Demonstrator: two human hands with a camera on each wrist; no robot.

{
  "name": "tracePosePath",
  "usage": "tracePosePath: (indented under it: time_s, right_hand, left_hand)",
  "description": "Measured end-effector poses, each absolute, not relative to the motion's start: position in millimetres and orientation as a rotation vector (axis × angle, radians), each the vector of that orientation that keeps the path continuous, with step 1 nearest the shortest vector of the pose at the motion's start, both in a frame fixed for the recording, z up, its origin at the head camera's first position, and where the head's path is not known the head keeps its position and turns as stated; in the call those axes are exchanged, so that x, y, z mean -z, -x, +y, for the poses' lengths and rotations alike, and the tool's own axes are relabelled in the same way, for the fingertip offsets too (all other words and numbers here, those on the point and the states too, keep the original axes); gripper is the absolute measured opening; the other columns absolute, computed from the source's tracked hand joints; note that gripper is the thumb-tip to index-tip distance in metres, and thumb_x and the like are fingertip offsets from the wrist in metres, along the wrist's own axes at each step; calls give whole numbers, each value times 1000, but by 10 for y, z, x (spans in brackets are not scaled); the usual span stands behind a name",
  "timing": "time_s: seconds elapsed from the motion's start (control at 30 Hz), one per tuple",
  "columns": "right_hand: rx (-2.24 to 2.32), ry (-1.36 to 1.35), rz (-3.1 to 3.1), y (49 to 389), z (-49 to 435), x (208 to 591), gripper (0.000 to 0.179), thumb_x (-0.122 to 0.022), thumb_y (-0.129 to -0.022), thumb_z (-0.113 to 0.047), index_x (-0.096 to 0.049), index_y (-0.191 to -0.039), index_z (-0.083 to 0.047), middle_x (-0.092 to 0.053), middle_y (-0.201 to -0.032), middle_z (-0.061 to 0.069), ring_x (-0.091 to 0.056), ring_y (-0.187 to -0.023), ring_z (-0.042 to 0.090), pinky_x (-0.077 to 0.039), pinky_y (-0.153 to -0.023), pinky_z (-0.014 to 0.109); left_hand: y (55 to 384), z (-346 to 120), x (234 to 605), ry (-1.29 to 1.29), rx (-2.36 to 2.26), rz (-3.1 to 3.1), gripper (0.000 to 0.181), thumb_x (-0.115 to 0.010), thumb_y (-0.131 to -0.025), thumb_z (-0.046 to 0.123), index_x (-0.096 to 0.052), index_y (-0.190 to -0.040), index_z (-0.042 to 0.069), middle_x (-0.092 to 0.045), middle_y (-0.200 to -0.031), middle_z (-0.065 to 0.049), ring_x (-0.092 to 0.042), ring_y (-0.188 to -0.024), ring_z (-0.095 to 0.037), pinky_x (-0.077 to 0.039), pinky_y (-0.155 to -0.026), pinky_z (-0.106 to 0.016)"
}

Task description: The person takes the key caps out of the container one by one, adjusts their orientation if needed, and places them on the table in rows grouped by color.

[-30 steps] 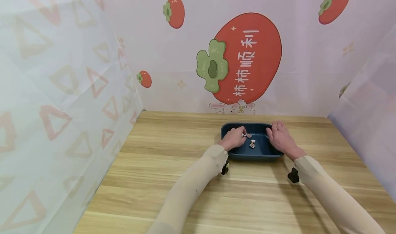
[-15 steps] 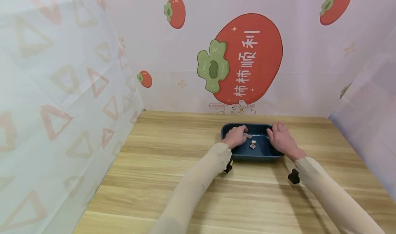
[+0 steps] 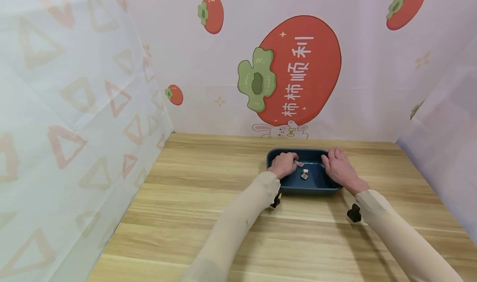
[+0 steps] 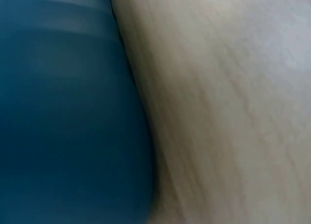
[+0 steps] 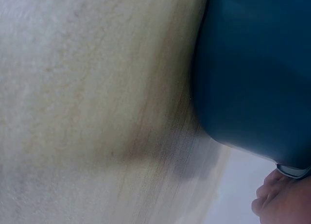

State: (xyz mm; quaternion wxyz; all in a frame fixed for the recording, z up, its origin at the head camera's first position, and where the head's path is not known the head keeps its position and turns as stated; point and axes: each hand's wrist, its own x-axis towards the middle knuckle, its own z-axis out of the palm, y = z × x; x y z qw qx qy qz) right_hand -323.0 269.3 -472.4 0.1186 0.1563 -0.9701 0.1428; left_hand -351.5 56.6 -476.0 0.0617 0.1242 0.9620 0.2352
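Note:
A dark blue tray point(image 3: 309, 189) with a raised rim stands near the back of the table. My left hand point(image 3: 284, 165) reaches over its left side, fingers curled down at a small whitish square piece partly hidden by the fingertips. Right beside those fingertips lies another small square piece point(image 3: 300, 164) with a brown-patterned face. Nearer the tray's middle are a similar square piece point(image 3: 304, 176) and a small white bit point(image 3: 305, 170) against it. My right hand point(image 3: 338, 166) grips the tray's right rim, thumb on the inner side. The tray's outer wall point(image 4: 68, 112) fills much of the left wrist view.
The tray rests on a wood-grain table point(image 3: 193, 199). A patterned cloth wall point(image 3: 216, 66) with persimmon prints rises behind the table, with more cloth point(image 3: 74, 120) along the left side. Black wrist devices point(image 3: 354, 213) hang under both sleeves.
My left hand has shifted slightly to the right in the tray, and the whitish piece at its fingertips now sits closer to the piece beside it. The right hand stays on the rim.

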Motion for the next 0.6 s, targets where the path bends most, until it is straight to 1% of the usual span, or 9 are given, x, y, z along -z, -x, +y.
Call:
tracePosePath:
  time_s: [0.17,0.27,0.4,0.6]
  right_hand:
    - [-413,-453,-2845,3231,2697,4740,46,-36,-106,-21,-38,-124,22,-35,-132,46,-33,-126,57,-28,-107,67]
    - [-416,-441,-2871,3228,2700,4735,49,-34,-106,-22,-36,-128,22,-33,-136,46,-30,-130,58,-25,-109,67]
    - [-429,-431,-2894,3227,2699,4718,51,-32,-107,-24,-35,-129,22,-31,-138,46,-28,-131,58,-24,-110,67]
    - [-438,-418,-2905,3247,2699,4726,50,-32,-107,-25,-34,-128,21,-30,-138,46,-28,-131,58,-24,-109,67]
  left_hand:
    - [3510,569,4764,-408,-651,2922,27,-54,-100,30,-65,-125,30,-68,-120,7,-61,-84,-10,-52,-77,-28]
    - [3500,568,4752,-425,-636,2925,26,-55,-100,29,-66,-124,29,-68,-117,6,-60,-81,-10,-51,-75,-28]
    - [3509,566,4753,-438,-592,2944,25,-57,-98,28,-65,-122,29,-69,-113,5,-59,-76,-11,-50,-73,-28]
    - [3511,580,4734,-375,-556,2935,27,-60,-97,29,-64,-124,29,-68,-116,5,-61,-84,-13,-52,-82,-31]
